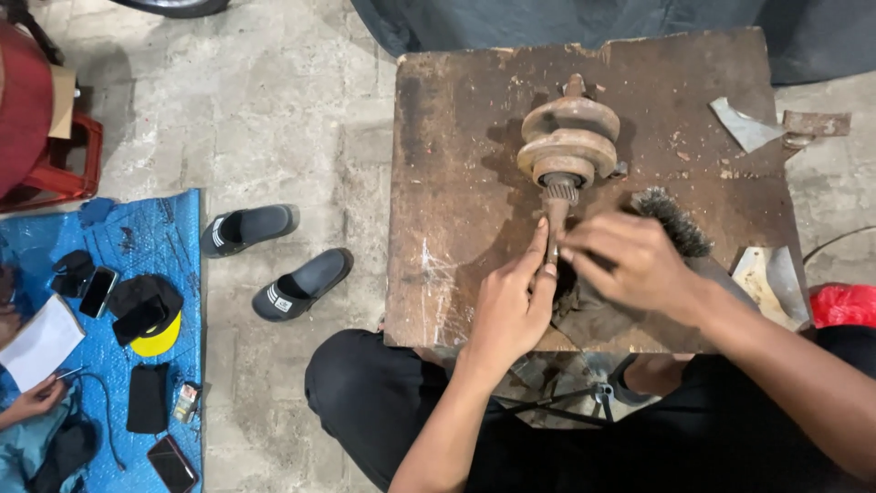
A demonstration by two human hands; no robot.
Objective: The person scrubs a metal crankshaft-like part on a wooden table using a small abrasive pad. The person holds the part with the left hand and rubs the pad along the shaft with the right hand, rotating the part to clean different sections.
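A rusty crankshaft with two round webs and a splined shaft lies on a worn wooden board. My left hand pinches the thin end of the shaft with its fingertips. My right hand meets it from the right, fingertips also on the shaft end. A dark greasy rag lies under both hands. A wire brush rests just behind my right hand.
Scraps of paper and a rusty metal piece lie at the board's right edge. Two black slippers sit on the concrete floor. A blue tarp at left holds phones, a cap and wallets; another person's hand rests there.
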